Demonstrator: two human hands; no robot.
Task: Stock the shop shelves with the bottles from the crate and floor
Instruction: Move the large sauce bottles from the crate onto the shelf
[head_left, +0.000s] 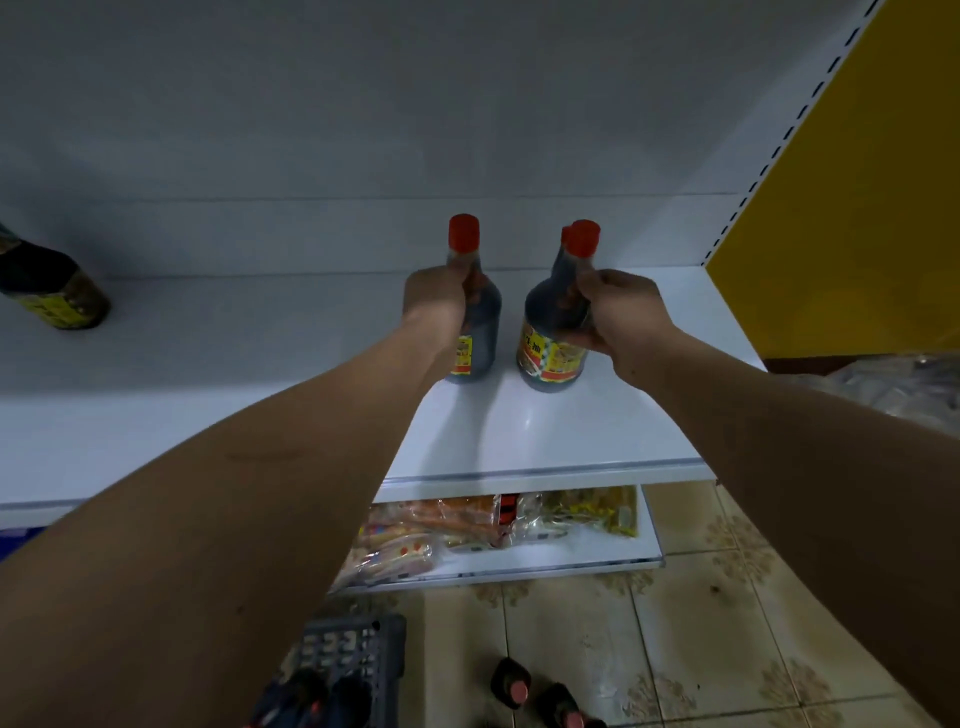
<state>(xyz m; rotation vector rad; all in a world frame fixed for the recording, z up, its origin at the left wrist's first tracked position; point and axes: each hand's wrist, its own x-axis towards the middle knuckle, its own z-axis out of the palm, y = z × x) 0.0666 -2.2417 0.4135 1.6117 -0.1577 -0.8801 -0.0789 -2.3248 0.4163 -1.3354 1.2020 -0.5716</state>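
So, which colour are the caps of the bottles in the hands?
Red-orange, on both bottle caps; the head view shows them clearly.

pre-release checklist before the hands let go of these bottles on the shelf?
1. Left hand grips the left bottle at its neck: ok.
2. Right hand grips the right bottles; two red caps show there: ok.
3. Left bottle upright, base on the shelf: ok.
4. Right bottles upright: not ok, tilted left.
5. Right bottles' bases fully on the shelf: cannot tell.
6. Free shelf space around both: ok; the nearest other bottle is far left.
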